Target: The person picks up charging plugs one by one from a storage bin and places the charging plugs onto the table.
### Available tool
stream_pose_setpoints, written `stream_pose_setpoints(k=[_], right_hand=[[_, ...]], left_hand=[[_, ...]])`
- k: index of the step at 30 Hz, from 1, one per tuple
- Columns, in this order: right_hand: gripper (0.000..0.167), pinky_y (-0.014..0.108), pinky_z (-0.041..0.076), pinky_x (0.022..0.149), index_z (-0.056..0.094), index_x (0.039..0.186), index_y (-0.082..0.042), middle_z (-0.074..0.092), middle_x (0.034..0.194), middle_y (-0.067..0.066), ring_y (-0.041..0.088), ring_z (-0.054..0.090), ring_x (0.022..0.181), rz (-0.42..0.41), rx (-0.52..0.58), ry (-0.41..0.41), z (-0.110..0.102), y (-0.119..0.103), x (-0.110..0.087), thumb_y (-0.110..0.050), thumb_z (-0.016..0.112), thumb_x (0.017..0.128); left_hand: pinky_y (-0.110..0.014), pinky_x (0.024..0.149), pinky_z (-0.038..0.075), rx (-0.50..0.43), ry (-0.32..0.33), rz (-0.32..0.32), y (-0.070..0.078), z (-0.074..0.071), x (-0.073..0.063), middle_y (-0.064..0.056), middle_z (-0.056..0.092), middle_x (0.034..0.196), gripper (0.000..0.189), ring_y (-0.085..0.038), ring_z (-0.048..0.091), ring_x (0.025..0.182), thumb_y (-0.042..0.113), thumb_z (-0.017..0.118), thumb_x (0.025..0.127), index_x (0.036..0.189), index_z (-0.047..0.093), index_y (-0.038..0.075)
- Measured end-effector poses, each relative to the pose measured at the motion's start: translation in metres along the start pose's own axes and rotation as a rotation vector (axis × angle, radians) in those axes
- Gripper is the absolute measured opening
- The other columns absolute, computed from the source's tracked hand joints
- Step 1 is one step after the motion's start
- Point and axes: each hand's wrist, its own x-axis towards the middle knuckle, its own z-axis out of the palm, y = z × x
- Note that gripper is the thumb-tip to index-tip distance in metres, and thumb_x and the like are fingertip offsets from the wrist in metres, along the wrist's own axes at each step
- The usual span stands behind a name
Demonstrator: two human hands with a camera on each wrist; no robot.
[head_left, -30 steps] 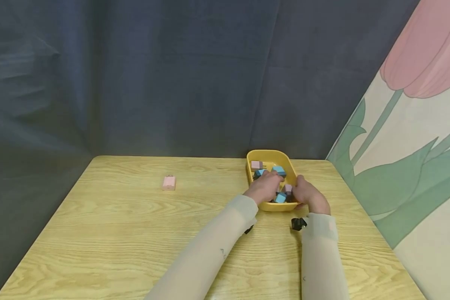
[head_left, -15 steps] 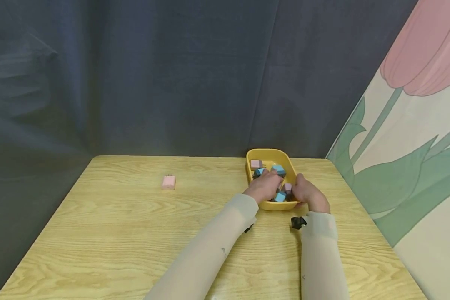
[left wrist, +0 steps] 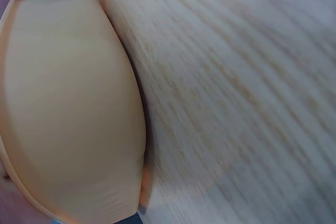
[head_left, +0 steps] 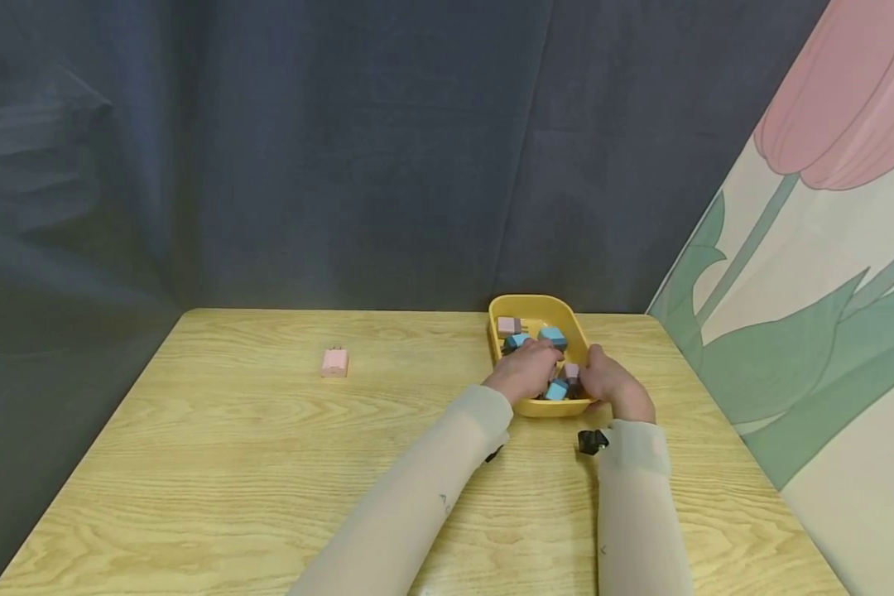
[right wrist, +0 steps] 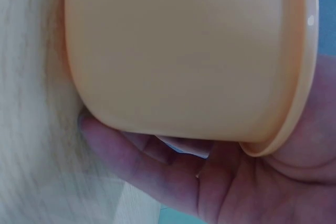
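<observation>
A yellow plastic bin (head_left: 544, 410) stands near the back right of the table, with several plug-in chargers inside. Among them are a pink one (head_left: 508, 327), a blue one (head_left: 553, 337) and another blue one (head_left: 556, 390) near the front. My left hand (head_left: 525, 370) reaches over the bin's left rim, fingers down among the chargers; I cannot tell whether it holds one. My right hand (head_left: 617, 385) grips the bin's right side; in the right wrist view its fingers (right wrist: 131, 163) wrap the outer wall (right wrist: 173, 56). The bin's outside fills much of the left wrist view.
A single pink charger (head_left: 334, 362) lies left of the bin on the wooden table (head_left: 231, 463), prongs toward the back. Behind the table hangs a dark curtain (head_left: 365, 157). A tulip-patterned panel (head_left: 812, 348) borders the right side.
</observation>
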Motion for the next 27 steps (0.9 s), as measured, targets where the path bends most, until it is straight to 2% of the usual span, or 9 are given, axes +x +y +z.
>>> stream_pose_setpoints(k=[6,12,19,27], right_hand=[[0.039,0.037,0.064,0.068,0.033,0.140,0.014,0.058,0.104,0.024,0.027,0.067,0.082,0.009,0.007,-0.001,0.0007,0.0001,0.0005,-0.011,0.032,0.111],[0.040,0.036,0.062,0.068,0.033,0.142,0.014,0.058,0.108,0.026,0.028,0.067,0.083,0.013,0.002,0.003,0.0006,-0.0001,0.0003,-0.013,0.033,0.113],[0.045,0.036,0.063,0.070,0.031,0.148,0.014,0.057,0.116,0.030,0.031,0.067,0.090,0.043,0.005,0.004,-0.0001,-0.0007,0.0018,-0.016,0.034,0.114],[0.045,0.034,0.061,0.071,0.031,0.148,0.014,0.056,0.115,0.028,0.031,0.067,0.089,0.051,0.018,0.004,0.0009,-0.0020,-0.0001,-0.013,0.035,0.113]], left_hand=[[-0.027,0.084,0.047,-0.002,-0.003,-0.019,-0.0001,0.0001,0.0004,0.004,0.064,0.134,0.028,-0.017,0.056,0.108,0.015,0.056,0.113,0.130,0.075,0.026],[-0.025,0.081,0.047,-0.019,-0.004,-0.039,0.0010,-0.0028,-0.0028,0.004,0.061,0.136,0.027,-0.016,0.052,0.108,0.018,0.057,0.113,0.133,0.073,0.026],[-0.028,0.076,0.049,-0.018,-0.013,-0.042,0.0010,-0.0030,-0.0025,0.000,0.060,0.127,0.018,-0.019,0.053,0.104,0.020,0.056,0.113,0.108,0.074,0.022],[-0.028,0.075,0.047,-0.031,-0.017,-0.032,-0.0002,-0.0011,-0.0003,0.001,0.058,0.119,0.021,-0.019,0.051,0.102,0.015,0.058,0.111,0.095,0.069,0.022]])
